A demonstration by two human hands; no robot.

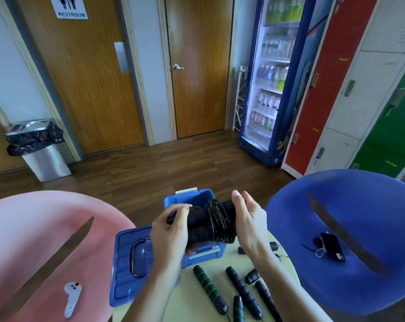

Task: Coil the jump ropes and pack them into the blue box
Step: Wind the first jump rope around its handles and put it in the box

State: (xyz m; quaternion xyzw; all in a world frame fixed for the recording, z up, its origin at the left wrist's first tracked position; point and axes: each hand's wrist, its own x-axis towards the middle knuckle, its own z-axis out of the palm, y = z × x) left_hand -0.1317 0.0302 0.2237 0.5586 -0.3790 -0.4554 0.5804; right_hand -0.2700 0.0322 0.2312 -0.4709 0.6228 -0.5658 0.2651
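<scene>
Closest to us, on the smooth cream round table (192, 307), lie loose jump-rope handles: a black foam handle banded with green rings (209, 290), a shorter green-ringed one (238, 307) beside it, and a knobbly ribbed black foam handle (243, 292) to their right. To our left a white plastic hand controller (72, 298) rests on the matte seat of a pink moulded chair (34, 228). A glossy blue plastic lid (127, 263) with a dark arched carrying handle lies flat at the table's left edge, partly under our left forearm. Above it our left hand (171, 231) grips one end of the coiled black jump rope (216, 223), fingers curled tightly round its soft foam handles. Our right hand (249, 217) holds the other end, thumb pointing up and palm pressed against the shiny cord wound in tight loops round the handles; its other fingers are hidden behind. We hold the coiled rope in the air, just over the open blue plastic box (171, 202), which stands on the table with white clip latches at its near and far rims. To our right a black smartphone (332, 246) lies in the scooped seat of a blue moulded chair (371, 205). Further off, across dark wood-grain flooring, stand a brushed-steel bin (46, 163) lined with a crinkled black bag, wooden doors, and a glass-fronted drinks fridge (273, 77).
</scene>
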